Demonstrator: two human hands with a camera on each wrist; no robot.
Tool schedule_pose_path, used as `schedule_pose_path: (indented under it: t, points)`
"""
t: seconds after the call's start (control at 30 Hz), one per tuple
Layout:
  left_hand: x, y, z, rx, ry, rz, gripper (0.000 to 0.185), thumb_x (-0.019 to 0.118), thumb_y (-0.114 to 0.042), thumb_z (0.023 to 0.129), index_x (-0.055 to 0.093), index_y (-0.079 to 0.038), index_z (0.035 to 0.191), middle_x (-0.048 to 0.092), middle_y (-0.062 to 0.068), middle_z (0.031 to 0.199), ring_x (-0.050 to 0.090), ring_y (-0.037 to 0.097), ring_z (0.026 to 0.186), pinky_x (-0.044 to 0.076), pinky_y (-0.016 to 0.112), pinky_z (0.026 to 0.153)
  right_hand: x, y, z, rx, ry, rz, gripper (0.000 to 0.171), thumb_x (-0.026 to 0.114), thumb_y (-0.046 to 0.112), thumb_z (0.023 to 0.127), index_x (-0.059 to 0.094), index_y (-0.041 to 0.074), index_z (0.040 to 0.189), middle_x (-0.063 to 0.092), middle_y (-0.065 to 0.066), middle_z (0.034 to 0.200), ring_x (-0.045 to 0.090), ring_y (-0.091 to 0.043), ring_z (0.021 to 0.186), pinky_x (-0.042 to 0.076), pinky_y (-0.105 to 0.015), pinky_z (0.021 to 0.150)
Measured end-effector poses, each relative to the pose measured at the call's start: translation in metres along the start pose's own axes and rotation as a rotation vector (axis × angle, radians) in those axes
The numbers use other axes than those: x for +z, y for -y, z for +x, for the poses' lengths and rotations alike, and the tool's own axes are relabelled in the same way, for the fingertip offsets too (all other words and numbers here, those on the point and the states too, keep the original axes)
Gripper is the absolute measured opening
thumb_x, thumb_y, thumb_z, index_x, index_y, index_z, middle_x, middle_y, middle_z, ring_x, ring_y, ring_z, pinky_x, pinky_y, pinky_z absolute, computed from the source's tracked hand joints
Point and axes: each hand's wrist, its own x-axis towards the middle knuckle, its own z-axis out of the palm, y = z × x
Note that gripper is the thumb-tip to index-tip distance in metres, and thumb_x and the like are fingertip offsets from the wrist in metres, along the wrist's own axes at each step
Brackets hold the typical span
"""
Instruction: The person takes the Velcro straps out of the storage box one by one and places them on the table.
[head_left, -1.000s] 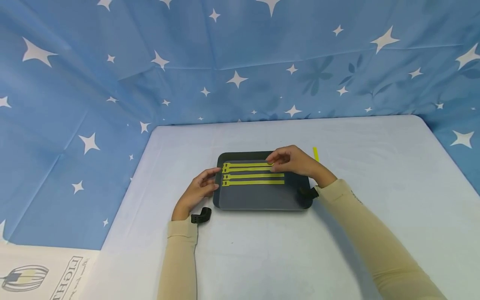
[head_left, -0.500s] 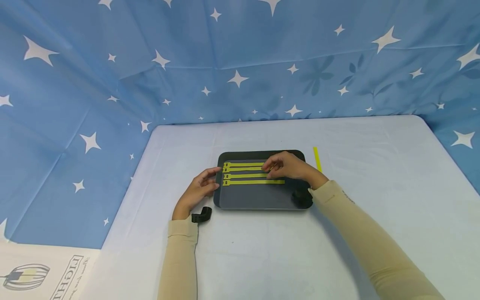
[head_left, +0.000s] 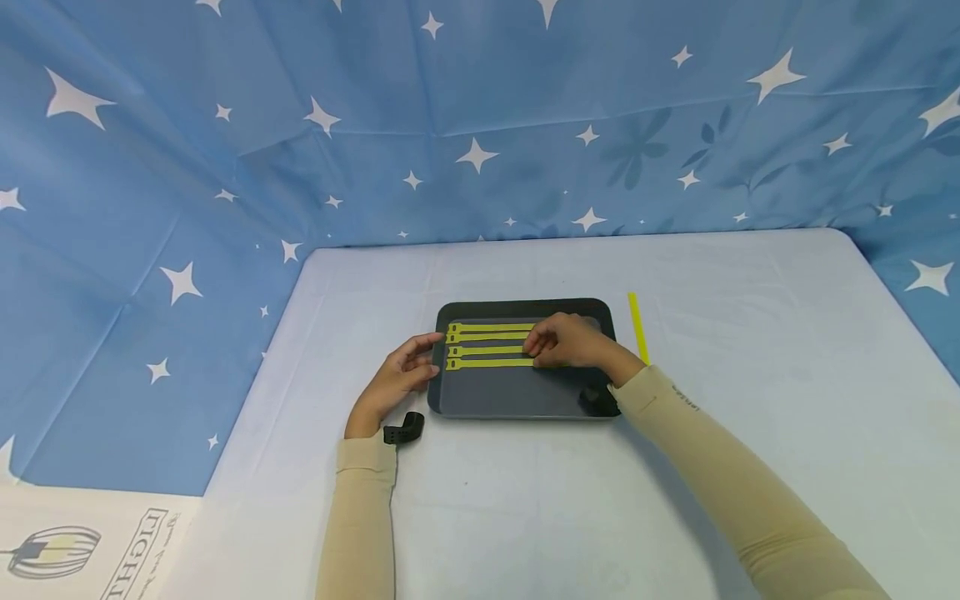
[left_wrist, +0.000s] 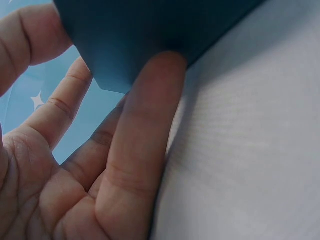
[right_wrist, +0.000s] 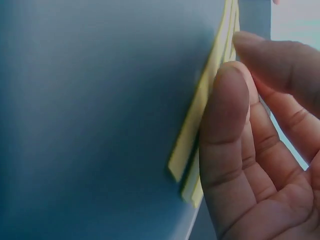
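Four yellow straps point(head_left: 489, 345) lay side by side, in parallel rows, in the far half of one dark tray point(head_left: 517, 400) at the middle of the table point(head_left: 750, 417). The right hand point(head_left: 572, 342) rested on their right ends, fingers bent down onto them. The head view hid the contact under the knuckles; the right wrist view showed the straps point(right_wrist: 200, 135) from their ends, stacked close against the tray floor point(right_wrist: 90, 120), with a fingertip point(right_wrist: 227, 95) pressed beside them. Whether that hand pinched a strap or only pressed could not be told.

The left hand point(head_left: 395, 382) stood at the tray's left edge, fingers loosely spread. Only the left wrist view showed one fingertip point(left_wrist: 160, 75) touching the tray's corner point(left_wrist: 120, 45), the other fingers apart from it, gripping nothing.

A fifth yellow strap point(head_left: 637, 325) lay alone on the table, just right of the tray. Two black wrist mounts point(head_left: 402, 431) showed, one per arm. One starred blue cloth point(head_left: 480, 125) hung behind the table.
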Motion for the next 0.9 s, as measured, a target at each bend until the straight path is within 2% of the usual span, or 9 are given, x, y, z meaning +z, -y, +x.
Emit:
schedule_pose_path:
  t: [0.27,0.63,0.8,0.9]
  points:
    - [0.0005,-0.001,0.0006,-0.005,-0.004,0.004,0.061,0.064,-0.001,0.104,0.047,-0.004,0.162,0.051,0.025,0.158,0.065,0.014,0.115,0.057,0.025,0.087,0.0054,0.0024,0.0002,0.007,-0.026,-0.067,0.014,0.08,-0.007,0.091,0.079,0.0,0.103,0.076,-0.007,0.095,0.068,-0.016,0.083,0.058,-0.034,0.078]
    - [-0.0001,-0.0003,0.0002,-0.008,-0.01,0.002,0.061,0.064,-0.001,0.103,0.047,-0.004,0.162,0.05,0.024,0.159,0.064,0.013,0.116,0.057,0.024,0.087,0.0065,0.0035,0.0002,0.006,-0.007,-0.043,0.012,0.08,-0.007,0.09,0.079,0.003,0.095,0.073,-0.002,0.087,0.063,-0.015,0.079,0.054,-0.032,0.075]
    - [0.0002,0.0006,0.0008,-0.004,-0.011,0.013,0.061,0.065,-0.002,0.104,0.047,-0.004,0.162,0.05,0.024,0.158,0.064,0.013,0.116,0.056,0.024,0.087,0.0044,0.0049,-0.0031,-0.031,0.022,-0.016,0.01,0.076,-0.009,0.093,0.079,0.0,0.098,0.074,-0.005,0.09,0.063,-0.014,0.08,0.054,-0.03,0.074]
    - [-0.0003,0.0012,0.0009,-0.002,-0.01,0.017,0.061,0.065,-0.003,0.104,0.047,-0.004,0.162,0.05,0.024,0.158,0.063,0.013,0.116,0.056,0.024,0.087,0.0013,0.0084,-0.0071,-0.078,0.035,-0.021,0.013,0.072,-0.009,0.097,0.081,-0.002,0.103,0.078,-0.008,0.098,0.056,-0.013,0.074,0.05,-0.029,0.07]
